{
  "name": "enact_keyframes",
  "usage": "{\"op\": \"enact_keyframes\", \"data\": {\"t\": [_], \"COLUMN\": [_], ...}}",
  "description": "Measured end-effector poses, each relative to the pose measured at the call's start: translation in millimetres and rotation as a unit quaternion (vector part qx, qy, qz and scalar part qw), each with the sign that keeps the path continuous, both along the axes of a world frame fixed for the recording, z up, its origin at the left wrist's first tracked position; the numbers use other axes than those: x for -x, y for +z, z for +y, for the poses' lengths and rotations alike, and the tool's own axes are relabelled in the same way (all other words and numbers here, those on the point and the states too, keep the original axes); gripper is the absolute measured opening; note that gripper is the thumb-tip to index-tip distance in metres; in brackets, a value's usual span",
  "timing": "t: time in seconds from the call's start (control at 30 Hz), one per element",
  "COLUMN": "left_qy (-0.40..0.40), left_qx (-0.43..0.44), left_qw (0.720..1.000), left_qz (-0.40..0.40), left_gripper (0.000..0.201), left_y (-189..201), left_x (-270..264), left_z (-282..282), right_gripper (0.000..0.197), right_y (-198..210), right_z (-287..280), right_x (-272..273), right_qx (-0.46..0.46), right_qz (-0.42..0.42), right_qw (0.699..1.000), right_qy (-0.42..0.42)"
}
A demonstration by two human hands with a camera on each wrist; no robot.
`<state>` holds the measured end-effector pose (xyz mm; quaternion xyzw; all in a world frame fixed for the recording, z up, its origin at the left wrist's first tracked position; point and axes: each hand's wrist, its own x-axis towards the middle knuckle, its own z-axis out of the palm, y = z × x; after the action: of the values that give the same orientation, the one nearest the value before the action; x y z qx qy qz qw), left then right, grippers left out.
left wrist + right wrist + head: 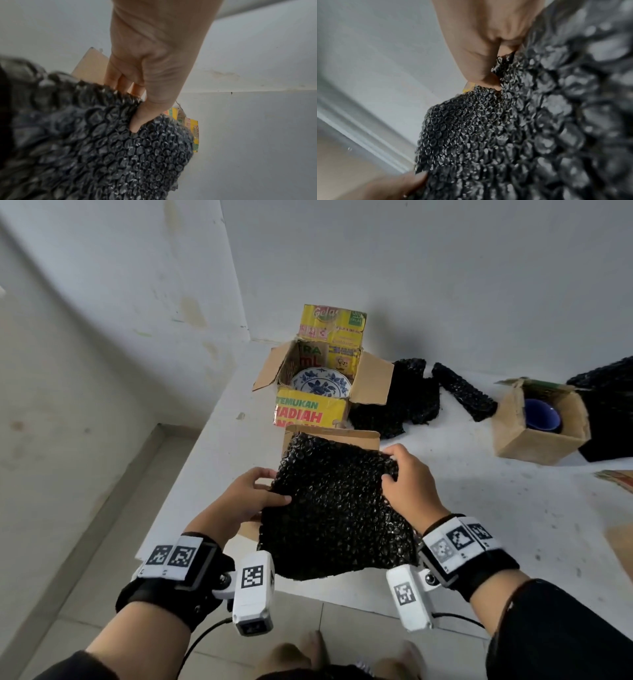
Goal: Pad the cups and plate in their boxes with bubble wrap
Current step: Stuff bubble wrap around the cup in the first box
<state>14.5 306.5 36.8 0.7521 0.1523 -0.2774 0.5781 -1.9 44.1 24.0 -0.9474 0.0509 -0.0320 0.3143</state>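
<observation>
From the head view, the left hand and right hand pinch a black bubble wrap sheet over a near box; beyond, a yellow box reading "Gelas", "TEMUKAN HADIAH" holds a plate, and a cup sits in the right box. Both wrist views show thumbs clamping the sheet's edge.

Black, glossy bubble wrap; a yellow box with red and green lettering holds a white plate with blue flowers; a plain brown box holds a dark blue cup; white table
</observation>
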Motion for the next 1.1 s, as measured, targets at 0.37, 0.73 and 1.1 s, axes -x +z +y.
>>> {"op": "enact_keyframes", "data": {"t": [0.37,0.73,1.1], "left_qy": [0.051,0.025,-0.031], "left_qx": [-0.038,-0.056,0.094], "left_qw": [0.994,0.992,0.988], "left_qz": [-0.092,-0.11,-0.121], "left_gripper": [0.054,0.048,0.052], "left_y": [-5,-12,-19], "left_x": [-3,3,35], "left_z": [-2,-3,5], "right_gripper": [0.067,0.072,0.057], "right_y": [3,-35,-43], "right_z": [17,39,37], "right_x": [18,29,30], "right_qx": [0.243,0.279,0.296], "right_qz": [-0.183,-0.021,-0.073], "right_qw": [0.947,0.882,0.862], "right_qy": [0.103,0.378,0.404]}}
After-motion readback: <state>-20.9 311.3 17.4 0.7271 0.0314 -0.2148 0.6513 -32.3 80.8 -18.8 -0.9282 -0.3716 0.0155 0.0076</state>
